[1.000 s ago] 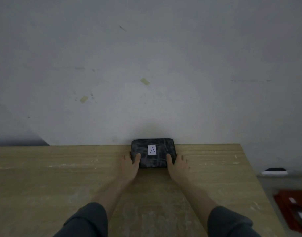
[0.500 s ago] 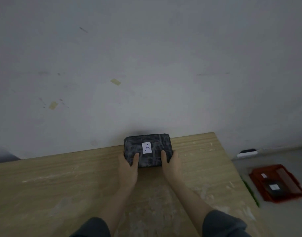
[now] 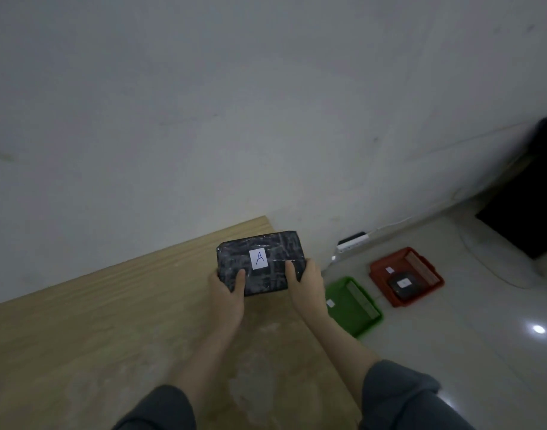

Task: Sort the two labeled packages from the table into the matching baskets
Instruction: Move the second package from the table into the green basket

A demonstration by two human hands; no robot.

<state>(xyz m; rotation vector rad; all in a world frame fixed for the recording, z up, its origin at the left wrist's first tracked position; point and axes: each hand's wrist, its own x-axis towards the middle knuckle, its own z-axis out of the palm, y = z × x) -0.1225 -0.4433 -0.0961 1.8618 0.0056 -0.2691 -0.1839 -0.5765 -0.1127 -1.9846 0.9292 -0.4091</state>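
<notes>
A dark wrapped package (image 3: 267, 249) with a white label marked "A" is held over the far right corner of the wooden table (image 3: 95, 321). My left hand (image 3: 227, 293) grips its near left side and my right hand (image 3: 306, 282) grips its near right side. On the floor to the right sit a green basket (image 3: 363, 321) with a small white tag and a red basket (image 3: 380, 274). Inside the red basket lies a second dark package (image 3: 404, 287) with a white label whose letter I cannot read.
A white power strip (image 3: 352, 245) with a cable lies on the floor by the wall, behind the baskets. A large black object (image 3: 532, 200) stands at the far right. The grey wall runs right behind the table's far edge.
Both hands closed around the package and lifted it off the table toward the right corner. The view swung right, bringing the green and red baskets into sight.
</notes>
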